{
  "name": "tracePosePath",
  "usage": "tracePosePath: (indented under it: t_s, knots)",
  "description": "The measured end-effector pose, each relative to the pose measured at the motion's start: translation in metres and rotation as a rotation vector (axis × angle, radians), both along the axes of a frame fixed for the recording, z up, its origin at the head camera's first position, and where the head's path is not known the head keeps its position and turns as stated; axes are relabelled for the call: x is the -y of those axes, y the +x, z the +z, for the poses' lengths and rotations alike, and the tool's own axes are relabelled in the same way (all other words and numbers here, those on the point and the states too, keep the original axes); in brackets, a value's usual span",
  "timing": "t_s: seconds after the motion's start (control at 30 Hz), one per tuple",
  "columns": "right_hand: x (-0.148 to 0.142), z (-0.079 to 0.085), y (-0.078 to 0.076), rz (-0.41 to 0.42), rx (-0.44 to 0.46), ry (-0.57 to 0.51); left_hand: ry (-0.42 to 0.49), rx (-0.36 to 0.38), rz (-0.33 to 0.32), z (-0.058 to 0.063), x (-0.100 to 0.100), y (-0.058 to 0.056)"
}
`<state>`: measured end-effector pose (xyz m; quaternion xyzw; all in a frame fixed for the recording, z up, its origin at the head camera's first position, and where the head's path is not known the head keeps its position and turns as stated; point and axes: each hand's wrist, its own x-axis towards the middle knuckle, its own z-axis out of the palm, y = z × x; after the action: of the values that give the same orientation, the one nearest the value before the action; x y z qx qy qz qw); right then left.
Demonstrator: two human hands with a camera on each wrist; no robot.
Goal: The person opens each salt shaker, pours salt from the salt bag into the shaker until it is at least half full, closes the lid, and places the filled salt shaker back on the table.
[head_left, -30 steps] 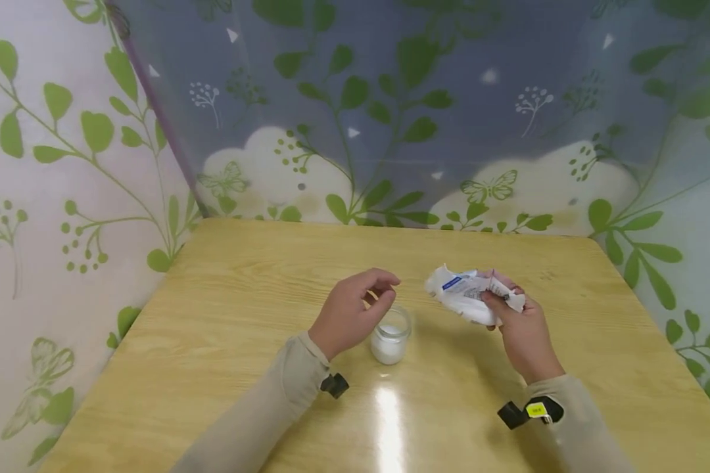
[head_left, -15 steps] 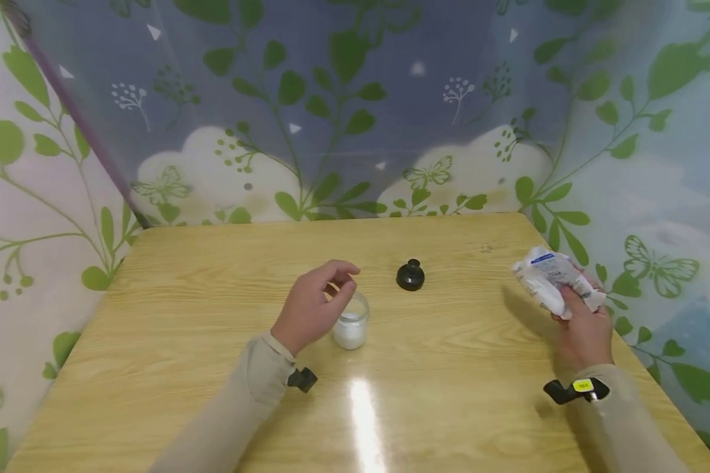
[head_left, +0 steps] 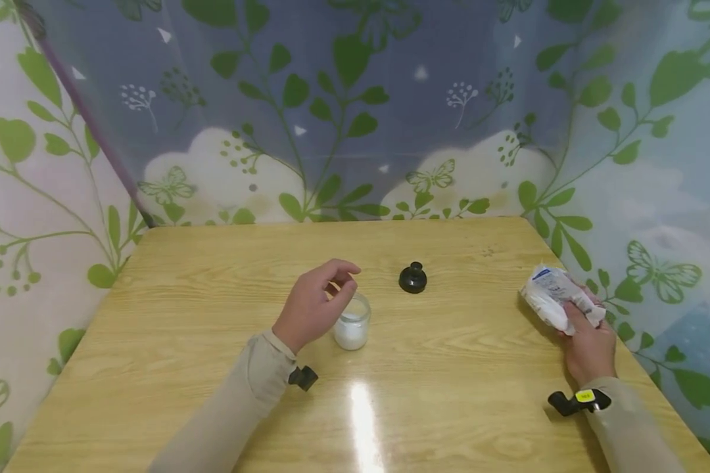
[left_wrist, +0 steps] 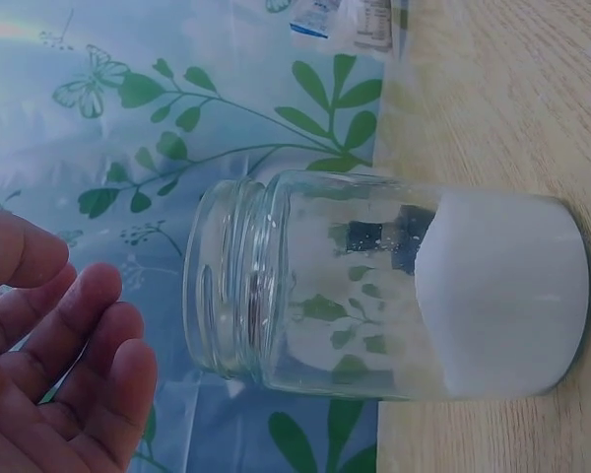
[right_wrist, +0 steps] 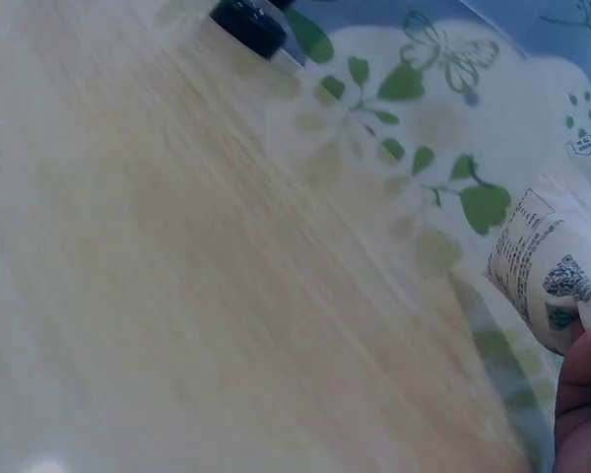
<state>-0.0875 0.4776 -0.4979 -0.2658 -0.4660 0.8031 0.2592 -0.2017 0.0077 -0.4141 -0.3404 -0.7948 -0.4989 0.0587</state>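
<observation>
A clear glass jar [head_left: 352, 323] stands upright on the table without a lid, partly filled with a white powdery or granular substance. In the left wrist view the jar [left_wrist: 374, 286] shows the white heap sloping inside it. My left hand [head_left: 315, 301] hovers beside the jar's mouth, fingers loosely bent, with a gap between fingertips and rim. At the table's right side my right hand [head_left: 591, 345] grips a crumpled white printed plastic packet [head_left: 553, 295], thumb on top. Only part of the packet [right_wrist: 552, 266] appears in the right wrist view.
A black lid with a round knob [head_left: 413, 278] sits on the wooden table [head_left: 242, 276], behind and right of the jar. Walls covered with leaf-patterned sheeting [head_left: 355, 171] border the table at the back and both sides.
My right hand has carried the packet from near the jar to the table's right side and lowered it slightly, uncovering the black lid. My left hand has stayed by the jar.
</observation>
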Motion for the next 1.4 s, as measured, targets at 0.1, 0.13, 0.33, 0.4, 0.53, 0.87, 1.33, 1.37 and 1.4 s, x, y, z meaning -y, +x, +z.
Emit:
tracePosePath:
  t_s: [0.1, 0.13, 0.33, 0.4, 0.53, 0.87, 1.33, 1.37, 1.4]
  knots:
    - [0.017, 0.003, -0.014, 0.03, 0.007, 0.0, -0.005, 0.009, 0.009, 0.0, 0.002, -0.001]
    - [0.023, 0.004, -0.018, 0.037, 0.017, 0.005, -0.008, 0.01, 0.012, 0.0, 0.002, -0.001]
    - [0.057, 0.009, -0.042, 0.081, 0.07, -0.017, -0.009, 0.012, 0.018, 0.001, 0.005, -0.003]
    - [0.069, 0.009, -0.047, 0.113, 0.091, -0.004, -0.007, 0.01, 0.02, 0.002, 0.007, -0.003]
    - [0.083, 0.006, -0.05, 0.16, 0.148, 0.065, -0.008, 0.007, 0.016, 0.002, 0.006, -0.003]
    - [0.092, 0.007, -0.052, 0.275, 0.486, 0.575, 0.001, -0.007, 0.007, 0.003, 0.009, -0.003]
    - [0.08, 0.014, -0.038, 0.444, 0.646, 0.97, -0.021, 0.007, -0.012, 0.005, 0.008, -0.003]
    - [0.081, 0.014, -0.037, 0.43, 0.623, 0.98, -0.021, 0.005, -0.01, 0.005, 0.009, -0.003]
    - [0.081, 0.014, -0.036, 0.415, 0.601, 0.988, -0.02, 0.003, -0.01, 0.004, 0.009, -0.003]
